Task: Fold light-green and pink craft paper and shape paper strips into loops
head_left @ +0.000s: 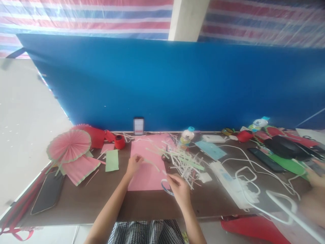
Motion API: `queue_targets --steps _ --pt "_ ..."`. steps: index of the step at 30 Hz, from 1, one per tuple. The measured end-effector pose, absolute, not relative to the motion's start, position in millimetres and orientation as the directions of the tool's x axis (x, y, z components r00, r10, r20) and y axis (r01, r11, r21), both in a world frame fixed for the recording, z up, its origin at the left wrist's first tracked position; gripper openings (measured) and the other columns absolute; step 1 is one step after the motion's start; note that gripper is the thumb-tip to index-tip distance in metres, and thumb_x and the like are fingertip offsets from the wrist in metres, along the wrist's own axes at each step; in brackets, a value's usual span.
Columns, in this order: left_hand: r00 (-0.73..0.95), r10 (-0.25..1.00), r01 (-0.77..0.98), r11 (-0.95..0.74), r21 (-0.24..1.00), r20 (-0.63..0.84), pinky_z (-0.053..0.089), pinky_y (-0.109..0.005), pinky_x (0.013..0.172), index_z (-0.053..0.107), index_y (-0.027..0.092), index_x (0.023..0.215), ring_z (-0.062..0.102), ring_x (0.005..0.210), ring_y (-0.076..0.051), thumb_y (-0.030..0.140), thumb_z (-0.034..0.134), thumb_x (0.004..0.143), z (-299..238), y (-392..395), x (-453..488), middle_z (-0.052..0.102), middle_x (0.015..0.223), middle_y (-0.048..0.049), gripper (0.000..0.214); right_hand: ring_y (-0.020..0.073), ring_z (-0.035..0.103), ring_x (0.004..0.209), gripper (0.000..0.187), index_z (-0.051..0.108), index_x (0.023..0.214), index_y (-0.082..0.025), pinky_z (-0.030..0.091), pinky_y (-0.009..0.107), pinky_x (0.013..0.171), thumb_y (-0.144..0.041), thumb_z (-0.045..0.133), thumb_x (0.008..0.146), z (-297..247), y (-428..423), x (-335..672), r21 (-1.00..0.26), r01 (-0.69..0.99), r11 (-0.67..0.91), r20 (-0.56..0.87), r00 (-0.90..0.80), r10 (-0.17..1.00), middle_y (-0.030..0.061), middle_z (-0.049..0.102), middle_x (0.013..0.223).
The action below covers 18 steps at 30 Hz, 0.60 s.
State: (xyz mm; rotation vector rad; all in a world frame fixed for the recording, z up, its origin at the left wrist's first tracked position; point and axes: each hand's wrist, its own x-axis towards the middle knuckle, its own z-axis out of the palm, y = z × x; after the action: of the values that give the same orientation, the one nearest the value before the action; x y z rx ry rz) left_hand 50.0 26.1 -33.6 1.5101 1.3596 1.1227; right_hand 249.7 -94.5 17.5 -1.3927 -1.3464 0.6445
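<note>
A blue board stands behind a cluttered brown surface (pixel 142 208), where a pink sheet (pixel 149 181) lies flat; clock directions run from its middle. At nine o'clock the left hand (pixel 134 165) pinches one end of a pale green strip (pixel 152 164), which arcs over the sheet. At four o'clock the right hand (pixel 179 189) is narrowed, thumb and finger together on a pale sliver (pixel 164 173); blur hides whether this joins the strip. Good handling likely means a light pinch near each end and even, gentle tension, since thin paper creases or tears easily. Keeping the strip clear of the tangled cuttings (pixel 186 164) at three o'clock and the blue-and-white loop (pixel 166 188) at five should prevent snagging.
</note>
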Motion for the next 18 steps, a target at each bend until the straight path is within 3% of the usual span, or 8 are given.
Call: queue_targets --steps 7,18 --pt "0.178 0.982 0.012 -0.061 0.998 0.058 0.050 -0.030 0.065 0.061 0.012 0.074 0.064 0.066 -0.019 0.031 0.062 0.066 5.1 7.8 58.8 0.067 0.070 -0.0077 0.021 0.0149 0.054 0.057 0.023 0.069 0.069 -0.018 0.043 0.025 0.054 -0.040 0.061 0.069 42.1 -71.9 233.7 -0.912 0.371 0.174 0.211 0.062 0.976 0.0040 0.065 0.066" --pt "0.244 0.966 -0.012 -0.085 0.996 0.085 0.049 -0.027 0.066 0.053 0.014 0.086 0.066 0.069 -0.018 0.026 0.059 0.072 41.2 -22.3 61.8 0.068 0.070 -0.0059 0.020 0.0154 0.056 0.055 0.029 0.065 0.065 -0.014 0.041 0.025 0.053 -0.043 0.064 0.063 33.5 -49.0 221.2 -0.975 0.216 0.052 0.071 0.080 0.994 0.0038 0.064 0.059"
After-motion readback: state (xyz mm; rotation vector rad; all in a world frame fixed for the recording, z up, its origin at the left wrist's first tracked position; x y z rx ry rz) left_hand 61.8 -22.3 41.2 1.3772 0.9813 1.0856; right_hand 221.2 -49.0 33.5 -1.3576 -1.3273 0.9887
